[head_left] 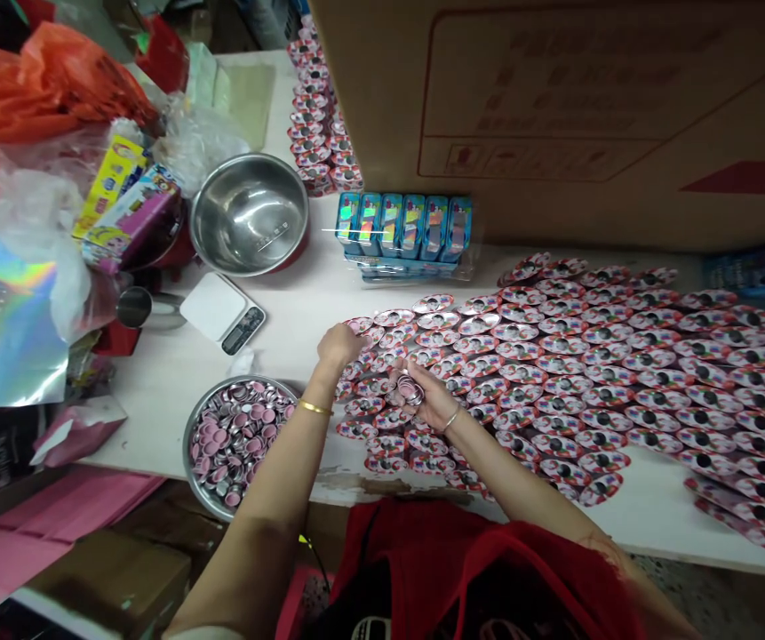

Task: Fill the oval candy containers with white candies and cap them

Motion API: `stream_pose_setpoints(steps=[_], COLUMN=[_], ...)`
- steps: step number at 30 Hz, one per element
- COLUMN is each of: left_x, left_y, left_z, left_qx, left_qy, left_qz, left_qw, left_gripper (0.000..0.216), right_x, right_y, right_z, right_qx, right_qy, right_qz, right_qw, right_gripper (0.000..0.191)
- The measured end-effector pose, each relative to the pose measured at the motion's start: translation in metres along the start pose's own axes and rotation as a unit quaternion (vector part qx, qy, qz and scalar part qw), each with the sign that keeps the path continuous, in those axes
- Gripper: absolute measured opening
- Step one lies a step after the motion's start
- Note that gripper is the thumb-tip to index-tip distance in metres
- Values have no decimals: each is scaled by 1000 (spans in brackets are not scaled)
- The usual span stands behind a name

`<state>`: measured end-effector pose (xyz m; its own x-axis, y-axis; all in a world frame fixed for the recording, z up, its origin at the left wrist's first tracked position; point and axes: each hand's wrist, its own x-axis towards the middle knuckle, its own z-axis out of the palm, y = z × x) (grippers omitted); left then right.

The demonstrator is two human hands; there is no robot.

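While the right hand (pixel 430 398) had its fingers curled around a small clutch of pink-lined caps (pixel 410 389), the left hand (pixel 337 347) lay at ten o'clock from it, beside the left end of the printed oval pieces (pixel 653 416). Its fingers were bent inward; whether they gripped anything could not be told. The pieces stood in dense rows under the right hand and out toward three o'clock on the white table (pixel 148 400).

Measured from the left hand, a steel bowl (pixel 196 480) full of similar caps sat between seven and eight o'clock, a white scale (pixel 214 307) between nine and ten, a second steel bowl (pixel 242 209) near eleven, and blue packs (pixel 392 222) at one.
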<state>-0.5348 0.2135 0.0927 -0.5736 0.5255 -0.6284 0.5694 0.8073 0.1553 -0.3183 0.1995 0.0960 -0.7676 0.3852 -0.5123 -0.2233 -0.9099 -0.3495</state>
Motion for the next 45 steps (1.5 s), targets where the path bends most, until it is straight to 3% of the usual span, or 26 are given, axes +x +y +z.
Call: stream_pose_setpoints(steps=[5, 7, 9, 12, 14, 16, 18, 21, 26, 32, 37, 40, 42, 45], left_x=[-5, -20, -42, -80, -98, -106, -101, -81, -46, -31, -35, -52, -72, -109], left_y=[5, 1, -7, -21, -30, -39, -50, -67, -78, -81, -82, -77, -71, -59], left_z=[-6, -3, 5, 24, 35, 40, 36, 21, 2, -5, -10, -10, -6, 9], left_qx=[43, 24, -55, -203, -248, -231, -179, -113, -24, 49, 69, 45, -16, -123], left_qy=[10, 46, 72, 30, 14, 34, 63, 100, 94, 35, 29, 93, 125, 53], left_qz=[-9, 31, 146, 358, 403, 337, 221, 87, 2, -33, -34, 14, 113, 319], left_qw=[999, 998, 985, 911, 881, 912, 957, 985, 995, 998, 997, 995, 986, 938], left_gripper=[35, 34, 33, 33, 21, 13, 15, 17, 16, 41, 49, 46, 38, 24], right_x=[3, 2, 1, 0, 1, 1, 1, -2, -9, -8, -6, -8, -9, -12], right_y=[1, 1, 2, 9, 17, 24, 31, 35, 36, 36, 35, 34, 34, 36], right_z=[7, 7, 6, 6, 8, 12, 15, 18, 18, 19, 24, 25, 23, 21], right_qx=[-16, -11, -12, -19, -23, -25, -14, 6, 6, -14, -19, -20, -18, -13], right_qy=[15, 33, 48, 59, 54, 46, 26, 1, 4, 3, -2, 7, 19, 41], right_qz=[19, 32, 49, 74, 88, 104, 116, 119, 96, 70, 61, 47, 35, 15], right_qw=[1000, 999, 998, 995, 994, 993, 993, 993, 995, 997, 998, 999, 999, 999], right_gripper=[45, 44, 45, 46, 44, 42, 40, 30, 26, 33, 29, 27, 29, 28])
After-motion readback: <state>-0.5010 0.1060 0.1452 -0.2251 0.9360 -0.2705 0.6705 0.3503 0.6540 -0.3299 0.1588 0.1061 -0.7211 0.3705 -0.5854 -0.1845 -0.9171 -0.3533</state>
